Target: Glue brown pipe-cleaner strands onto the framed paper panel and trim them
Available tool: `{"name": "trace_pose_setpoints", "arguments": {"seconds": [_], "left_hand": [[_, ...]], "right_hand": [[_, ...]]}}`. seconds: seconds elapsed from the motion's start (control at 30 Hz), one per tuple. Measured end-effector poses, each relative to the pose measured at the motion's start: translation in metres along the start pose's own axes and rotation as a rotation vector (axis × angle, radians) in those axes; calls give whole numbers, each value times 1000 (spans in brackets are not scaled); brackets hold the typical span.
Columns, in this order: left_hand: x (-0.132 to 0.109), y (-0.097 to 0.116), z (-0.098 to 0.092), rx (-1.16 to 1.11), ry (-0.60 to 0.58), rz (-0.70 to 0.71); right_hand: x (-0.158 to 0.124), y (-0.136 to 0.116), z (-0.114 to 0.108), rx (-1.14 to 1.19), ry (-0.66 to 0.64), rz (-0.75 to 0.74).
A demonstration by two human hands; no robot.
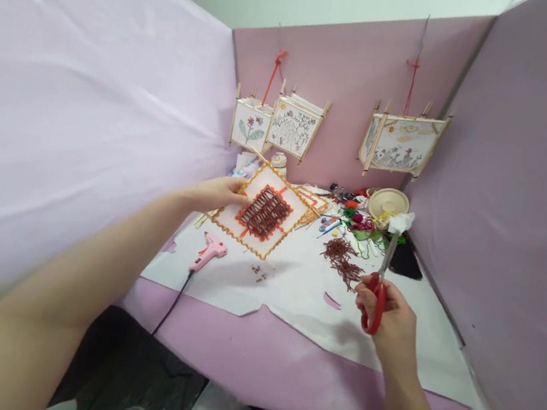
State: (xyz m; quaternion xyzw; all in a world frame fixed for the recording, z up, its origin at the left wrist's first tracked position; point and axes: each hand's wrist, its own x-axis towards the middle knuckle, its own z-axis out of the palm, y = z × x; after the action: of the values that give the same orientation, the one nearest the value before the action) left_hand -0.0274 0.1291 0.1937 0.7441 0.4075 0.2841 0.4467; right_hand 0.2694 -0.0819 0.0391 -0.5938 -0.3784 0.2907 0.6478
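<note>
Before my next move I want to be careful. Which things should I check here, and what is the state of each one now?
Panel grip: left hand holds the yarn panel by its edge: ok.
Cutting tool: right hand holds the red-handled scissors: ok.
Scissor tips: hidden by white tissue: cannot tell.
Glue gun position: pink glue gun lies on white paper: ok.
Glue gun heat: cannot tell.
Loose pieces: cut brown yarn lies apart from the panel: ok.
</note>
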Motion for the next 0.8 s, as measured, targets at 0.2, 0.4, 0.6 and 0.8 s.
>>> {"name": "trace_pose_setpoints", "arguments": {"seconds": [0.2, 0.4, 0.6, 0.8], "left_hand": [[12, 7, 11, 78, -336, -133], [27, 5, 29, 101, -516, -131], [37, -4, 38, 133, -416, 24], [42, -8, 43, 175, -259, 135]], "right_hand": [[42, 18, -62, -997, 75, 3], [47, 61, -112, -1351, -44, 250], [51, 78, -125, -1450, -88, 170], [46, 67, -121, -1495, -24, 145]]}}
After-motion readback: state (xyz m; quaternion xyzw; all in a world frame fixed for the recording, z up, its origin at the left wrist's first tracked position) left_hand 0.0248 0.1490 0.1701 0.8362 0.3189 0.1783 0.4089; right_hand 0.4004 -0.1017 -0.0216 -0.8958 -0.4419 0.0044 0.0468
